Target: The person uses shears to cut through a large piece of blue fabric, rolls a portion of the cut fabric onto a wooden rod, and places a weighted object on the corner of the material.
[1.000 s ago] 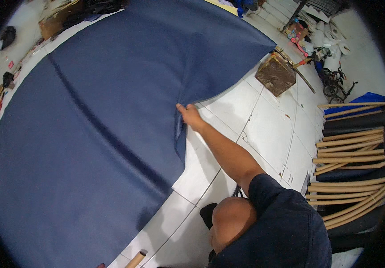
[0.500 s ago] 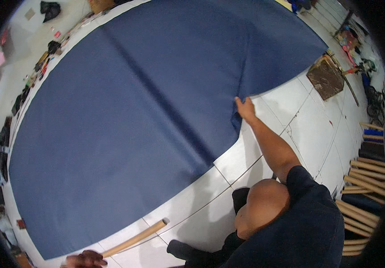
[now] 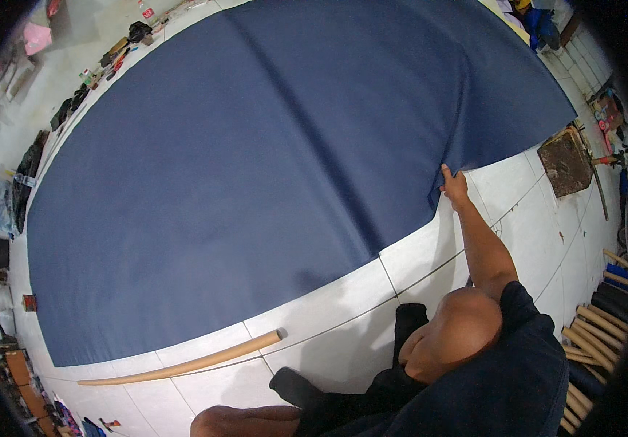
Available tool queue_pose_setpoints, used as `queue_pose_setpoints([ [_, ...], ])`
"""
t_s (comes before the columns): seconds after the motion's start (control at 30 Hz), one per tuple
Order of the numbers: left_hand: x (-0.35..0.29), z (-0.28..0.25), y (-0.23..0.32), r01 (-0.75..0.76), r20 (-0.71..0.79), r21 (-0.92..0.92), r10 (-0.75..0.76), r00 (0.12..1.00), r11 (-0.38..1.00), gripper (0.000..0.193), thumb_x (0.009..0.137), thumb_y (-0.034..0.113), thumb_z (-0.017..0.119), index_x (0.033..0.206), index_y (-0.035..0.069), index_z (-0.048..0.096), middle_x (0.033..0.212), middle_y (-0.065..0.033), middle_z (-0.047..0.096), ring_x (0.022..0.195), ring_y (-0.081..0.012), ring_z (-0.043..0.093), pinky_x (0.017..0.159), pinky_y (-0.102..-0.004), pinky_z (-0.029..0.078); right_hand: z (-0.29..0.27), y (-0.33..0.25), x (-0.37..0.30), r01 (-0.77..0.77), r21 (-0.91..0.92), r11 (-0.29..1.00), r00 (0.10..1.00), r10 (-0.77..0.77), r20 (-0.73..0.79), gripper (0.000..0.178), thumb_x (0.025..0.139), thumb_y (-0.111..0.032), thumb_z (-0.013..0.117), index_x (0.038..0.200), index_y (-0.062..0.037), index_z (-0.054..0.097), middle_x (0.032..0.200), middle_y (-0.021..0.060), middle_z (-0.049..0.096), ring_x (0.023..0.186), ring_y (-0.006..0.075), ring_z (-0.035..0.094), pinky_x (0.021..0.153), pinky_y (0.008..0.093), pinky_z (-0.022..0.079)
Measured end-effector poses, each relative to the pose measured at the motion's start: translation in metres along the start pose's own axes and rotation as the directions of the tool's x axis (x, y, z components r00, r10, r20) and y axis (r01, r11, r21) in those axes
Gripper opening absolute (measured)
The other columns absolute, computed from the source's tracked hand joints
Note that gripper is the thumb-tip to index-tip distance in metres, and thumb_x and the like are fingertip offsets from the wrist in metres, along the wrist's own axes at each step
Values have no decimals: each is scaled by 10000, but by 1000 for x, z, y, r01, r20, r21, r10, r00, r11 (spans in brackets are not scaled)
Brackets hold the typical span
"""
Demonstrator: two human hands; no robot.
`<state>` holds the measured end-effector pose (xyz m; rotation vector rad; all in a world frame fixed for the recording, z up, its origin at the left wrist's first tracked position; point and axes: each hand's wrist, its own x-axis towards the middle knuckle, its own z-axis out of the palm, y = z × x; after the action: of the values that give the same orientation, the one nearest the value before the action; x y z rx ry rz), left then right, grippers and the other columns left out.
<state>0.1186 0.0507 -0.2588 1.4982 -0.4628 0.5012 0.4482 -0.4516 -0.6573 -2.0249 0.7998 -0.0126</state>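
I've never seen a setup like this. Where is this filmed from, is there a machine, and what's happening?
No machine: a person works bare-handed. A wide fisheye camera on their head looks down, so straight edges bend. A large dark blue sheet is spread over a white tiled floor. The right hand grips the sheet's edge, where it creases; the left hand is out of view. A tan tube lies on the floor nearby.

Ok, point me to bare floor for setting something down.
Bare floor tile shows between right hand and brown block, and right of the cardboard tube, below the blue sheet. Crowded: clutter at left, many tubes lower right.
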Motion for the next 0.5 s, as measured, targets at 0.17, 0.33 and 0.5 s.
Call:
queue_pose_setpoints([
  [0.17, 0, 6, -8, -55, -79, -7, 54, 995, 998, 788, 845, 217, 745, 1514, 191, 331, 1245, -131, 577, 873, -261, 606, 747, -408, 498, -2, 3, -2, 47, -7, 999, 999, -47, -11, 606, 889, -527, 631, 1157, 14, 585, 975, 140, 660, 707, 237, 656, 618, 341, 534],
  [0.33, 4, 6, -12, -95, -178, 15, 96, 979, 995, 784, 847, 208, 741, 1514, 188, 330, 1253, -136, 572, 878, -262, 607, 746, -409, 499, -4, 1, 15, -19, 85, 996, 998, 24, -56, 714, 860, -575, 649, 1211, 44, 581, 1076, 162, 658, 886, 266, 657, 750, 366, 535],
  [0.5, 10, -2, -15, -52, -311, 95, 79, 947, 994, 781, 849, 199, 738, 1514, 185, 329, 1260, -141, 566, 883, -263, 609, 744, -411, 500, -13, -12, 41, -185, 807, 561, 982, 138, 130, 698, 860, -528, 670, 1247, 43, 565, 1230, 167, 624, 1098, 313, 609, 955, 428, 474],
])
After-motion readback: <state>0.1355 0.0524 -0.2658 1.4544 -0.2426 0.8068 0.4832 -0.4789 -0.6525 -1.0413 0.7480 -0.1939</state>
